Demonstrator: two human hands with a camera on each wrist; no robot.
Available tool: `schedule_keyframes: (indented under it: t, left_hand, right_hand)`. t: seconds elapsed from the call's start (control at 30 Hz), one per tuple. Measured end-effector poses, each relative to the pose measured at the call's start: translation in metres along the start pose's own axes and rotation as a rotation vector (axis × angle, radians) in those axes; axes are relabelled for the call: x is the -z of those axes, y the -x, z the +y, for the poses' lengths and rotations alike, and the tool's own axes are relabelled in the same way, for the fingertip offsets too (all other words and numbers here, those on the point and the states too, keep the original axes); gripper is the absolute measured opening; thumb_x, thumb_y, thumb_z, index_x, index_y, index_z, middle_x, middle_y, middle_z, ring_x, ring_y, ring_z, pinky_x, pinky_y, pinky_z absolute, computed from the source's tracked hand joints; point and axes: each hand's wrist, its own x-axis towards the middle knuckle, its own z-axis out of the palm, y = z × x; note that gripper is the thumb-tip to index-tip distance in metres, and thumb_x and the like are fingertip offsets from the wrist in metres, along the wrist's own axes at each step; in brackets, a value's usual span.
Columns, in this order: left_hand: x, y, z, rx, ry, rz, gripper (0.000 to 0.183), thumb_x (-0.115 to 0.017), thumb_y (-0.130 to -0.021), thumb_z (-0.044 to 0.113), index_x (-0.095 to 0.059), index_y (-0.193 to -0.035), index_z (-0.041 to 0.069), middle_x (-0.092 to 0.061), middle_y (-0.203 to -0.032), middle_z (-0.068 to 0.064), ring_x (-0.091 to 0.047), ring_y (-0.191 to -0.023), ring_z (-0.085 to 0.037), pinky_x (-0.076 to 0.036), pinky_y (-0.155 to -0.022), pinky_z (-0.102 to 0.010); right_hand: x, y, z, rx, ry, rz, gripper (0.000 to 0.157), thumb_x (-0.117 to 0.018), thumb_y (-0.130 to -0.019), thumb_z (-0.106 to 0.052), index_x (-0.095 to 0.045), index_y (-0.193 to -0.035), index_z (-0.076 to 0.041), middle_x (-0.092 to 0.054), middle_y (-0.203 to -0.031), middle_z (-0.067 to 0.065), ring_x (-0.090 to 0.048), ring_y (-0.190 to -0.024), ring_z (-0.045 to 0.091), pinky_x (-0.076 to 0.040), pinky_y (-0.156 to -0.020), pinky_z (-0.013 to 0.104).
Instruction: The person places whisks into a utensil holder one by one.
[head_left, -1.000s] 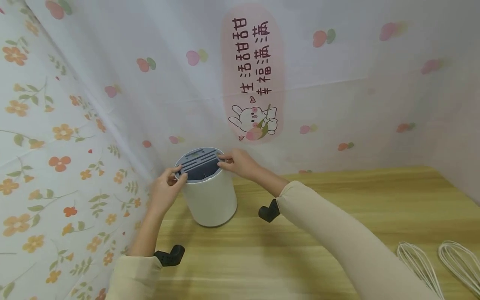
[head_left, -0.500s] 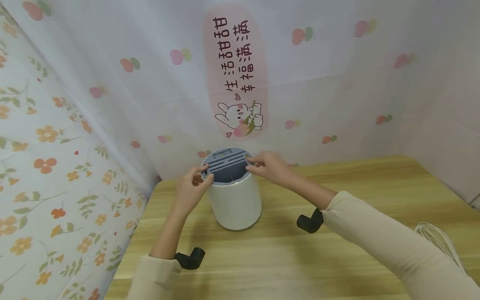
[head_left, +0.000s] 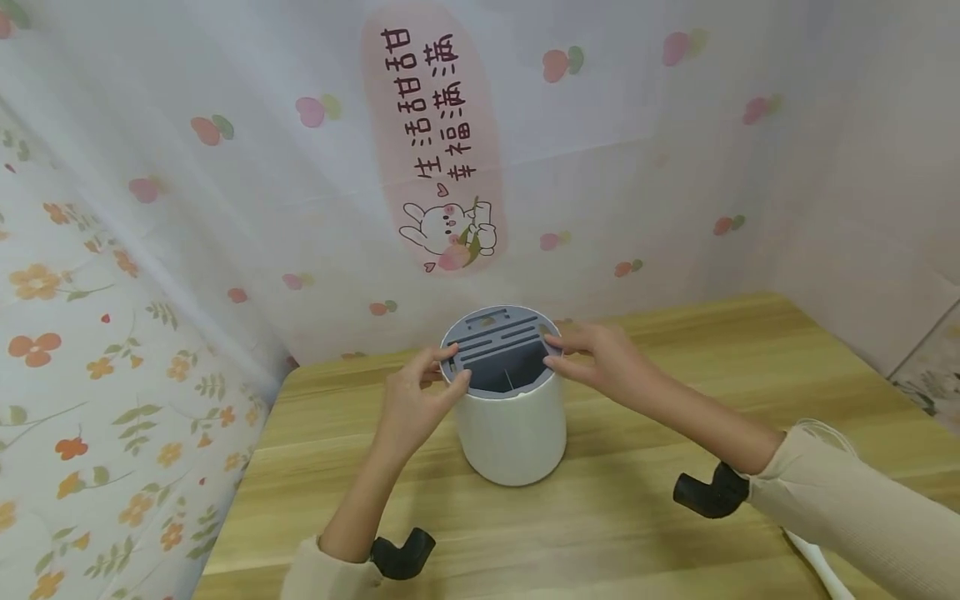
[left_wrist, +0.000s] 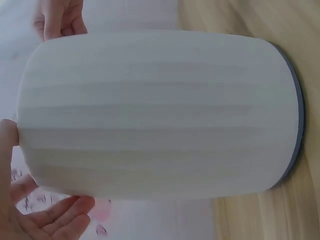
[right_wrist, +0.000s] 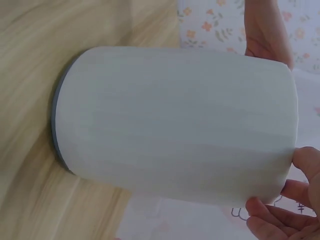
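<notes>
A white round knife holder (head_left: 512, 437) with a blue-grey slotted insert (head_left: 495, 333) stands upright on the wooden table, a wide dark opening in its front half. On the left side of its rim, my left hand (head_left: 416, 400) pinches the edge between thumb and fingers. My right hand (head_left: 611, 367) grips the opposite side the same way, thumb on the front. In the left wrist view the ridged white wall (left_wrist: 160, 115) fills most of the frame, its dark base ring (left_wrist: 300, 115) right at the tabletop. The right wrist view shows fingers (right_wrist: 267, 220) spread along the outside of the rim.
White cord loops (head_left: 825, 432) show beyond my right sleeve (head_left: 862, 504). A white object (head_left: 821, 571) lies at the lower right, partly under that sleeve. Behind the table (head_left: 337, 467) hangs a printed curtain (head_left: 600, 167). Black mounts (head_left: 405, 554) sit on both wrists.
Both hands have moved the knife holder to the right along the table and slightly nearer, keeping their grip on the rim. The head view has swung right, so the curtain print shifts left.
</notes>
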Motion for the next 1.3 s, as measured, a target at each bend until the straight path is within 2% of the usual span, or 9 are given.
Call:
schedule_keyframes:
  t: [0.27,0.47,0.63,0.8,0.87,1.0,1.1,1.2,1.3]
  left_hand:
    - [-0.016,0.023,0.023,-0.064,0.008,-0.003,0.035,-0.072,-0.078,0.020,-0.065,-0.110,0.010,-0.065,-0.103,0.002,-0.062,-0.080,-0.011,-0.051,-0.081,-0.036]
    - [-0.023,0.041,0.037,-0.063,-0.040,-0.002,0.038,-0.073,-0.076,0.021,-0.066,-0.112,0.013,-0.065,-0.102,0.008,-0.059,-0.081,-0.008,-0.050,-0.077,-0.036]
    - [-0.023,0.055,0.047,-0.098,-0.093,0.015,0.038,-0.075,-0.073,0.023,-0.067,-0.109,0.014,-0.064,-0.098,0.012,-0.057,-0.081,-0.005,-0.049,-0.074,-0.026]
    - [-0.024,0.061,0.050,-0.165,-0.134,0.032,0.038,-0.074,-0.074,0.022,-0.066,-0.110,0.012,-0.064,-0.097,0.009,-0.057,-0.081,-0.005,-0.050,-0.073,-0.023]
    - [-0.024,0.061,0.049,-0.170,-0.140,0.034,0.038,-0.074,-0.074,0.022,-0.066,-0.110,0.011,-0.064,-0.098,0.008,-0.057,-0.081,-0.006,-0.050,-0.073,-0.024]
    - [-0.024,0.060,0.048,-0.169,-0.143,0.031,0.038,-0.073,-0.075,0.023,-0.065,-0.110,0.011,-0.064,-0.098,0.007,-0.057,-0.081,-0.006,-0.051,-0.073,-0.025]
    - [-0.024,0.060,0.046,-0.169,-0.134,0.027,0.038,-0.073,-0.075,0.022,-0.065,-0.111,0.012,-0.065,-0.098,0.007,-0.057,-0.081,-0.006,-0.051,-0.074,-0.027]
    - [-0.023,0.059,0.044,-0.173,-0.119,0.026,0.039,-0.074,-0.075,0.021,-0.065,-0.112,0.011,-0.065,-0.099,0.006,-0.058,-0.083,-0.006,-0.052,-0.075,-0.028]
    - [-0.023,0.059,0.043,-0.175,-0.113,0.026,0.039,-0.074,-0.076,0.021,-0.064,-0.113,0.012,-0.064,-0.099,0.007,-0.057,-0.084,-0.005,-0.051,-0.075,-0.027]
  right_hand:
    - [0.013,0.041,-0.006,-0.021,0.043,0.033,0.040,-0.066,-0.085,-0.025,-0.062,-0.119,-0.004,-0.062,-0.112,0.016,-0.055,-0.106,0.033,-0.047,-0.084,0.049]
    - [0.018,0.067,-0.014,0.000,0.090,0.076,0.038,-0.070,-0.081,-0.019,-0.065,-0.114,-0.003,-0.063,-0.104,0.012,-0.059,-0.096,0.027,-0.052,-0.075,0.041]
    - [0.019,0.083,-0.023,0.040,0.147,0.105,0.037,-0.071,-0.080,-0.021,-0.066,-0.113,-0.006,-0.064,-0.102,0.008,-0.061,-0.091,0.023,-0.053,-0.070,0.035]
    - [0.021,0.089,-0.027,0.055,0.187,0.104,0.037,-0.070,-0.081,-0.023,-0.066,-0.114,-0.008,-0.064,-0.104,0.009,-0.061,-0.093,0.024,-0.052,-0.073,0.040]
    - [0.023,0.089,-0.026,0.039,0.173,0.084,0.037,-0.068,-0.082,-0.026,-0.065,-0.115,-0.009,-0.063,-0.105,0.007,-0.061,-0.094,0.024,-0.052,-0.074,0.042]
    - [0.031,0.089,-0.018,-0.035,0.057,0.032,0.034,-0.065,-0.085,-0.028,-0.065,-0.116,-0.014,-0.064,-0.106,-0.002,-0.059,-0.098,0.018,-0.052,-0.077,0.039]
    - [0.040,0.091,-0.009,-0.096,-0.020,0.033,0.030,-0.064,-0.087,-0.025,-0.065,-0.115,-0.016,-0.064,-0.106,-0.005,-0.059,-0.098,0.016,-0.052,-0.078,0.039]
    - [0.049,0.097,0.006,-0.126,-0.032,0.067,0.028,-0.062,-0.088,-0.021,-0.065,-0.114,-0.012,-0.065,-0.106,0.002,-0.061,-0.095,0.015,-0.053,-0.076,0.032]
    - [0.055,0.107,0.027,-0.172,-0.025,0.080,0.028,-0.061,-0.089,-0.018,-0.065,-0.114,-0.008,-0.064,-0.107,0.009,-0.061,-0.091,0.006,-0.052,-0.071,0.022]
